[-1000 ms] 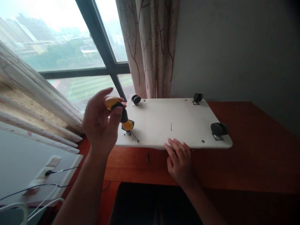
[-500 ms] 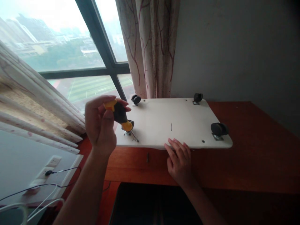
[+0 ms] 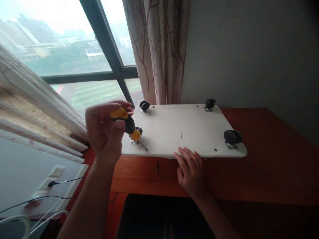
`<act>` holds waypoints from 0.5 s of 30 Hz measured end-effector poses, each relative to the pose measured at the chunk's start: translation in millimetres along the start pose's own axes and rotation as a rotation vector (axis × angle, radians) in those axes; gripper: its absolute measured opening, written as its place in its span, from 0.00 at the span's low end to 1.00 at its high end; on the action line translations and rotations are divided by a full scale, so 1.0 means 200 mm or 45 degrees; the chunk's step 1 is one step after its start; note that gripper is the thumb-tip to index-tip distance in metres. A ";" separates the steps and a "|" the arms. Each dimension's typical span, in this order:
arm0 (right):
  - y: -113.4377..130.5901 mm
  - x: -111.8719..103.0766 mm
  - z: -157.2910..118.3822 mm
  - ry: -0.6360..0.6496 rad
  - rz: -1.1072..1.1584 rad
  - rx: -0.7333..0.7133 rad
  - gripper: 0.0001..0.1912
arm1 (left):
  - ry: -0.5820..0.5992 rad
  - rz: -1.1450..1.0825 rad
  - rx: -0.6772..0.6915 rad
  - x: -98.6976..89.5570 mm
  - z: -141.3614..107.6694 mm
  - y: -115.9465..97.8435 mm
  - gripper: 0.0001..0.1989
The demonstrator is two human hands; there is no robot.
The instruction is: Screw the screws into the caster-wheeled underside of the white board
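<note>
A yellow and black screwdriver [image 3: 129, 125] is in my left hand [image 3: 107, 132], tilted so that its metal tip meets the near left part of a white board [image 3: 169, 126]. The tip touches a dark screw or hole there; which one I cannot tell. Fingers of my right hand [image 3: 190, 169] lie stretched over the board's near edge. Black casters stand at the board's corners: near left [image 3: 138, 132], partly behind the screwdriver, far left [image 3: 144, 105], far right [image 3: 210, 103] and near right [image 3: 233, 136]. On the board's middle lies a thin, dark bent piece [image 3: 181, 134], perhaps an Allen key.
The board rests on a reddish-brown wooden table [image 3: 271, 159]. A small metal piece [image 3: 157, 167] lies near its front edge. Behind stand a patterned curtain [image 3: 161, 49] and a window. At the lower left are a wall socket [image 3: 57, 171] and cables.
My left hand has turned the screwdriver's handle, and its fingers have shifted slightly left around it. The tip stays in about the same spot. My right hand has not moved.
</note>
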State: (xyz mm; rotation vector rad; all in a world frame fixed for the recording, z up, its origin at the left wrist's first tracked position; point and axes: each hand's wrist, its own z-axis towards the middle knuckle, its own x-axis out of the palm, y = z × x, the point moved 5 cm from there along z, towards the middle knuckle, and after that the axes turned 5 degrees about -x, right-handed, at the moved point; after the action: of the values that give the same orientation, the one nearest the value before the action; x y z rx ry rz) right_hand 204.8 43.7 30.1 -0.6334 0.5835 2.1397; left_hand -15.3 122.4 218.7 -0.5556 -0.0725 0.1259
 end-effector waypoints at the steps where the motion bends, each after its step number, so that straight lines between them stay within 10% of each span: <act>1: 0.00 0.00 0.00 0.003 0.003 0.000 0.25 | -0.023 0.038 0.057 -0.01 0.01 -0.01 0.20; 11: 0.00 0.00 0.00 0.015 -0.019 -0.013 0.28 | 0.043 -0.014 -0.203 0.03 -0.02 0.01 0.10; 15: 0.00 0.00 0.00 0.012 -0.011 -0.015 0.28 | 0.024 0.164 -0.010 0.01 0.01 -0.01 0.19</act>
State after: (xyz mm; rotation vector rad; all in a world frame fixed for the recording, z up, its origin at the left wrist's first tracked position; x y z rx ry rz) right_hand 204.6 43.6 29.3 -0.6516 0.5723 2.1345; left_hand -12.5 122.2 220.8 -0.5695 -0.0189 0.2461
